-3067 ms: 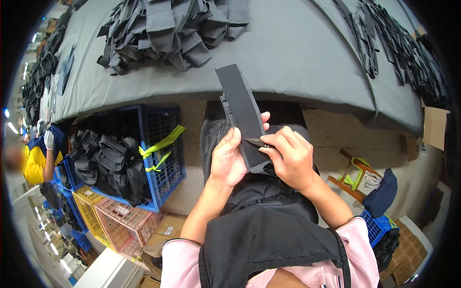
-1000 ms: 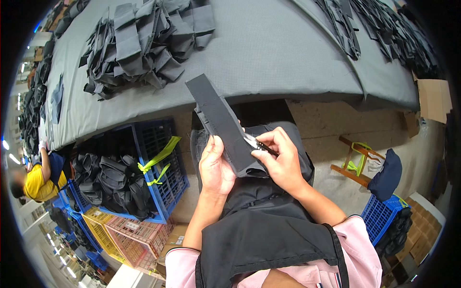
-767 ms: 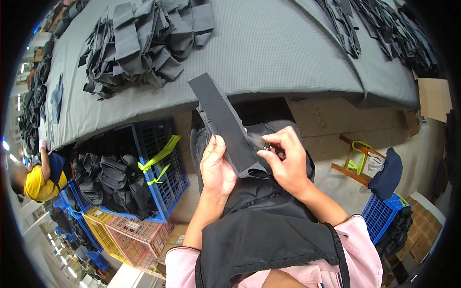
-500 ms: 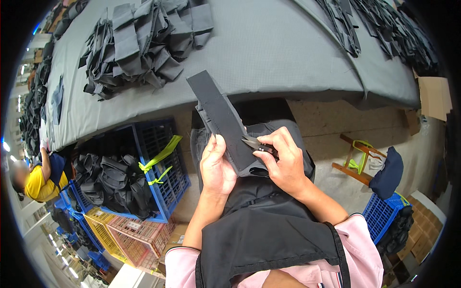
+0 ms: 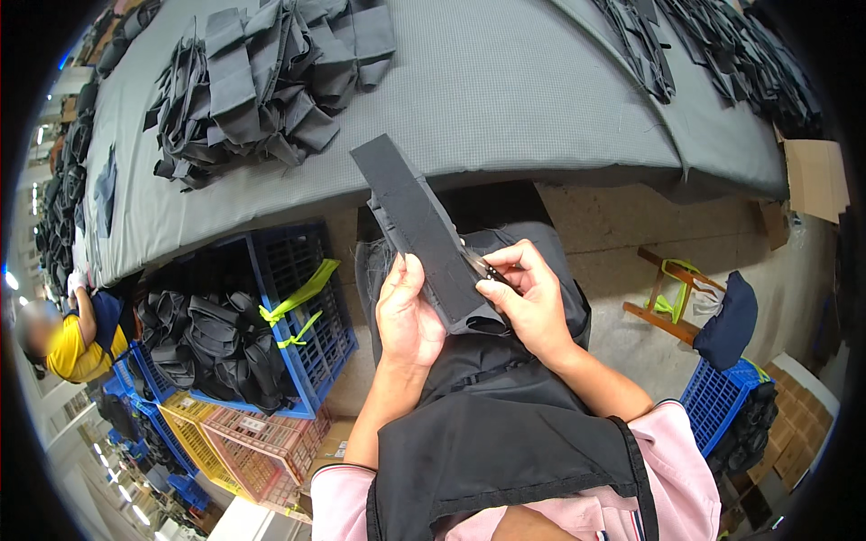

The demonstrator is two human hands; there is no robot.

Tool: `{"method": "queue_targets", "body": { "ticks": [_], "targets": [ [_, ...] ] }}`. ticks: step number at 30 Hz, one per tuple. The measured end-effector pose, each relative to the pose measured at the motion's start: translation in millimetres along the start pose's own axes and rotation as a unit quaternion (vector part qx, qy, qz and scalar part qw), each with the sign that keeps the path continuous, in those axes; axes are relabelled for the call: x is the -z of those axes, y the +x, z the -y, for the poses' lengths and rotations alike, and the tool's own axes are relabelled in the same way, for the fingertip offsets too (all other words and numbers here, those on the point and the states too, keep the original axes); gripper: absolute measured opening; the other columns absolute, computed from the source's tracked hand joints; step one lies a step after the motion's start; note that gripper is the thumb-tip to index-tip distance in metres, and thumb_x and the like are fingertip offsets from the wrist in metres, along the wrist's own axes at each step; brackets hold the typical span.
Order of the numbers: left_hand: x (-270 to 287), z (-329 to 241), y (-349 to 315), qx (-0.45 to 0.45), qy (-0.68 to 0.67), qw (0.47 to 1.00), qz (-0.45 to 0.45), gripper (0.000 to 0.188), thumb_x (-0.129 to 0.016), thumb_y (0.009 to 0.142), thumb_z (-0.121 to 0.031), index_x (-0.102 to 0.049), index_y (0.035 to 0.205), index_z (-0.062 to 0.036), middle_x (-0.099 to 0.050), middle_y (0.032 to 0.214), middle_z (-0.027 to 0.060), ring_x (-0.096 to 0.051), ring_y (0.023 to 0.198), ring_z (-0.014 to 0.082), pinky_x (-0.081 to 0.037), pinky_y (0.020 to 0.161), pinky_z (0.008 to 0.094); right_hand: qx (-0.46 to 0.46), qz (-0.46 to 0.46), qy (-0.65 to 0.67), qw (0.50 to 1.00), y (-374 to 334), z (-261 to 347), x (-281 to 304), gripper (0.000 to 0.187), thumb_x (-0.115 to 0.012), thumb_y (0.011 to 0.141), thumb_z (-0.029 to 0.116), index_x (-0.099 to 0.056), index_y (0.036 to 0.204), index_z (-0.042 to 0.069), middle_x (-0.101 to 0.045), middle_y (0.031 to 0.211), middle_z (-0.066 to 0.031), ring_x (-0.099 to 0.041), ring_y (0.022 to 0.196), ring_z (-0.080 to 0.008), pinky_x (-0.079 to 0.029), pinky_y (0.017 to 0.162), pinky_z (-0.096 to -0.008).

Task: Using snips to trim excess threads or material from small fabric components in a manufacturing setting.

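Note:
A long dark grey fabric strip (image 5: 410, 216), made of stacked or folded layers, slants up and away over my lap. My left hand (image 5: 406, 316) is closed on its lower left side, thumb on top and fingers underneath. Thread snips (image 5: 484, 267) with pointed metal blades and a dark body sit between the thumb and fingers of my right hand (image 5: 534, 302). Their blades lie along the strip's right edge, nearly together. Loose threads show near the dark cloth on my lap.
Ahead, a table covered in grey cloth (image 5: 505, 99) holds a heap of dark fabric pieces (image 5: 262, 81). A blue crate (image 5: 311, 379) with black bags stands left. A wooden stool (image 5: 663, 311) is right. At far left sits a person in a yellow shirt (image 5: 81, 347).
The snips have turned and their blades have come closer together along the strip's right edge. My left hand and the strip have hardly moved. The person at far left has raised a gloved hand slightly.

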State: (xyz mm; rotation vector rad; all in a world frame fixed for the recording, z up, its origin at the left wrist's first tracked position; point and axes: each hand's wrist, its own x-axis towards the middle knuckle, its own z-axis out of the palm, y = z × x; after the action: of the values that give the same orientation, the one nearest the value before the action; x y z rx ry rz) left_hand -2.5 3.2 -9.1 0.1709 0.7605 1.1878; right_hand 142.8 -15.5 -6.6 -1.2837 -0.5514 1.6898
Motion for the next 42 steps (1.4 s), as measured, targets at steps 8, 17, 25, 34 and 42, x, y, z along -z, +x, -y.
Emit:
{"method": "queue_targets", "body": {
  "ticks": [8, 17, 25, 34, 42],
  "targets": [
    [0.2, -0.3, 0.1, -0.001, 0.026, 1.0, -0.009, 0.042, -0.046, 0.095, -0.023, -0.042, 0.129, 0.0018, -0.051, 0.125, 0.0163, -0.052, 0.112, 0.0266, -0.041, 0.098, 0.0392, 0.249, -0.025, -0.308, 0.918, 1.7, 3.7, 3.2, 0.023, -0.068, 0.074, -0.005, -0.059, 0.095, -0.001, -0.047, 0.084, -0.0029, -0.05, 0.069, -0.0067, -0.042, 0.059, -0.0183],
    [3.0, -1.9, 3.2, 0.041, -0.059, 0.997, -0.04, 0.043, -0.041, 0.097, -0.025, -0.04, 0.129, 0.0027, -0.052, 0.123, 0.0177, -0.057, 0.104, 0.0274, -0.051, 0.088, 0.0394, 0.251, -0.07, -0.272, 0.926, -2.5, 5.8, 14.9, 0.02, -0.069, 0.073, -0.003, -0.061, 0.09, 0.001, -0.051, 0.082, -0.0036, -0.051, 0.065, -0.0089, -0.043, 0.056, -0.0224],
    [-1.2, -3.6, 1.0, 0.02, -0.013, 1.0, -0.001, 0.039, -0.042, 0.096, -0.024, -0.046, 0.124, 0.0023, -0.052, 0.124, 0.0146, -0.053, 0.111, 0.0245, -0.044, 0.095, 0.037, 0.294, 0.02, -0.367, 0.882, 3.9, 23.0, 12.0, 0.025, -0.071, 0.069, 0.0, -0.062, 0.092, 0.001, -0.052, 0.079, -0.0044, -0.049, 0.064, -0.0113, -0.04, 0.054, -0.023],
    [-1.0, -3.3, -0.1, 0.011, -0.002, 1.0, 0.006, 0.038, -0.042, 0.096, -0.024, -0.045, 0.125, 0.0015, -0.054, 0.122, 0.0135, -0.054, 0.11, 0.0243, -0.044, 0.095, 0.0367, 0.325, 0.042, -0.457, 0.827, 3.9, 31.0, 7.4, 0.023, -0.072, 0.069, 0.01, -0.061, 0.089, 0.005, -0.053, 0.077, -0.0062, -0.057, 0.063, -0.023, -0.046, 0.056, -0.0326],
    [-0.1, -3.7, -1.5, 0.011, -0.008, 1.0, 0.001, 0.041, -0.047, 0.094, -0.024, -0.045, 0.125, 0.0025, -0.052, 0.124, 0.017, -0.053, 0.112, 0.0269, -0.045, 0.095, 0.0388, 0.338, 0.036, -0.451, 0.825, 2.6, 29.4, 11.6, 0.024, -0.072, 0.069, 0.008, -0.061, 0.089, 0.005, -0.053, 0.076, -0.0065, -0.057, 0.061, -0.0231, -0.045, 0.054, -0.0319]
  ]
}}
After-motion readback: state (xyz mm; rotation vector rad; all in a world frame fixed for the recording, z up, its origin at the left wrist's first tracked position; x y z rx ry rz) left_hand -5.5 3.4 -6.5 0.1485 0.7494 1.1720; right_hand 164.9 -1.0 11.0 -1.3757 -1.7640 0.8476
